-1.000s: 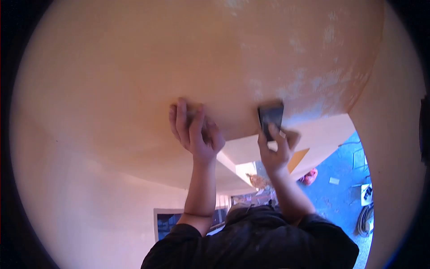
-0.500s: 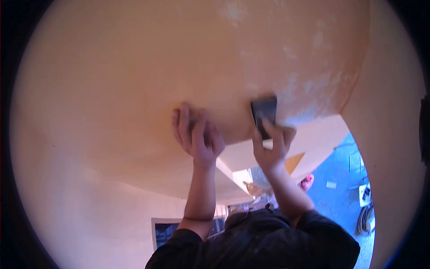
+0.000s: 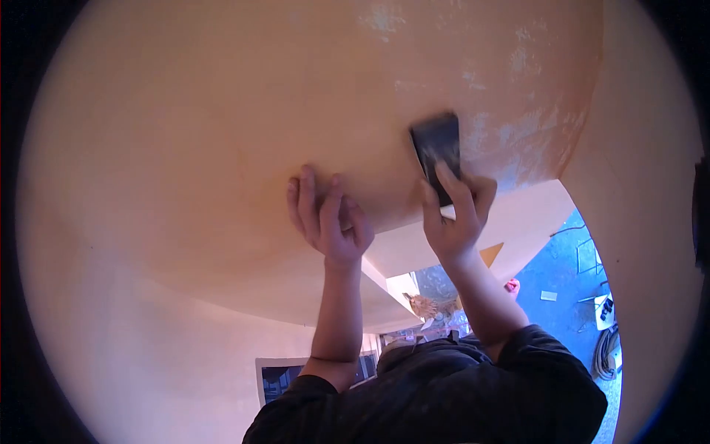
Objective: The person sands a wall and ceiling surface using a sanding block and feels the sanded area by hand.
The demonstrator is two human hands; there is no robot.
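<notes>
My right hand (image 3: 460, 214) grips a black sanding block (image 3: 438, 142) by its lower end, with thumb and fingers around it. The block's flat face lies against a large curved tan surface (image 3: 222, 111). To the left, my left hand (image 3: 327, 222) rests its fingertips on the same surface. Its fingers are loosely bent and apart, and nothing shows in them. Whitish worn patches (image 3: 510, 133) mark the surface above and right of the block. The block's underside is hidden.
Below the surface's lower edge is a blue floor (image 3: 547, 325), with a coiled hose (image 3: 608, 354) and a white stool-like item (image 3: 604, 312) at the right. A pale wall (image 3: 658, 244) rises at the far right. A dark window-like panel (image 3: 281, 377) shows at lower left.
My right hand has slid the sanding block upward along the surface. My left hand has stayed nearly in place, and the view has shifted slightly.
</notes>
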